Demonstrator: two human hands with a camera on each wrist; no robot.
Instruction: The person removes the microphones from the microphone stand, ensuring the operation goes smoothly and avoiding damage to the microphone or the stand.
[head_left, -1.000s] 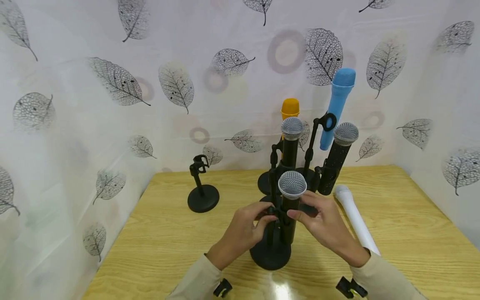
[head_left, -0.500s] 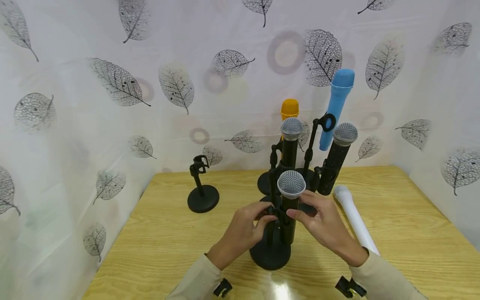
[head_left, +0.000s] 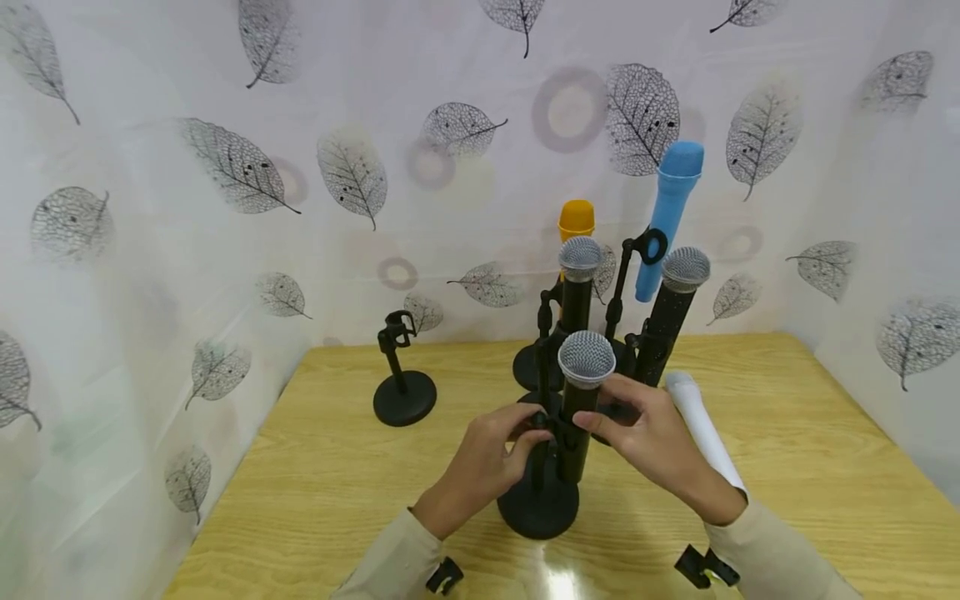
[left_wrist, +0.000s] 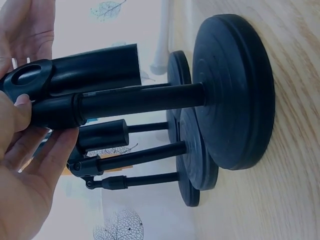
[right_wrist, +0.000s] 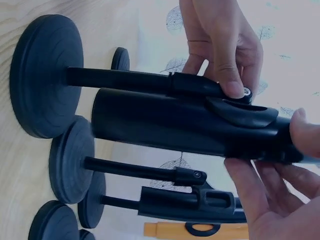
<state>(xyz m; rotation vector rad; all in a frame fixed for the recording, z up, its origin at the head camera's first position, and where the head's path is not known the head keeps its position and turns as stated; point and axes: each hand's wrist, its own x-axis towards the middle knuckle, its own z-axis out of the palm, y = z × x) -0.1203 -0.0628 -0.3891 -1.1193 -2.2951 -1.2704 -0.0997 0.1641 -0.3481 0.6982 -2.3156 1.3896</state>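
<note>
In the head view, a black microphone with a silver mesh head [head_left: 587, 358] sits in the clip of the nearest black desk stand [head_left: 538, 507]. My left hand [head_left: 495, 462] pinches the top of that stand between thumb and fingers, just by the clip. My right hand [head_left: 654, 433] grips the microphone's body below its head, thumb in front and fingers behind. The right wrist view shows the microphone body [right_wrist: 155, 120] passing through the clip ring [right_wrist: 245, 111], alongside the stand's stem [right_wrist: 120, 79]. Its lower end hangs above the stand's round base [left_wrist: 225, 95].
Behind stand another silver-headed microphone [head_left: 576, 300], an orange one [head_left: 577, 218], a blue one [head_left: 672, 208] and a speckled black one [head_left: 670, 317] on stands. A white microphone [head_left: 705, 429] lies at the right. A stand without a microphone [head_left: 405, 398] is at the left.
The held microphone has risen slightly and its head leans a little more to the right, with my right hand moving along. My left hand keeps its pinch on the stand.
</note>
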